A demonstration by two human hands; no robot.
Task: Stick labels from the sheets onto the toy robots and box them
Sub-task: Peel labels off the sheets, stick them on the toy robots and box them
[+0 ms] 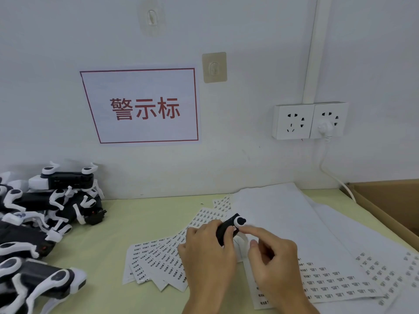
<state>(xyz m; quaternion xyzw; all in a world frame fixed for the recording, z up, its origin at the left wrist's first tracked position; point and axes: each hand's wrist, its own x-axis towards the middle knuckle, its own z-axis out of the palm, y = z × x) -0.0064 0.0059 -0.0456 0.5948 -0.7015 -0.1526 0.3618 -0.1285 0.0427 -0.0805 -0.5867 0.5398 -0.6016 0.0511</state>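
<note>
The left hand (pixel 207 250) curls round a black-and-white toy robot (pixel 229 230), gripping its dark body from the 9 o'clock side so that only the upper end and one white, rounded limb joint show above the fingers. The right hand (pixel 271 257) meets it from 3 o'clock, forefinger stretched to press on the robot's side near a small reddish mark; whether that is a label is too small to tell. The other right fingers are loosely curled, and what, if anything, they hold is hidden.

Beneath both hands lies a fan of label sheets (pixel 158 259), spreading toward 8 o'clock on the pale green table (pixel 108 225); the print on the labels is too fine to read. More sheets (pixel 340 282), some mostly bare backing, lie from 1 to 4 o'clock and run off the lower right edge.

Open tabletop lies between the fan and a heap of toy robots (pixel 43 218) at 9 o'clock, itself cut off by the left edge. At 3 o'clock, a cardboard box (pixel 390 200) sits by the table's far right side, only its corner showing. On the wall at 12 o'clock hangs a red-bordered sign (pixel 145 105); at 1 o'clock are twin sockets (pixel 309 120), with a white cord dropping behind the box.
</note>
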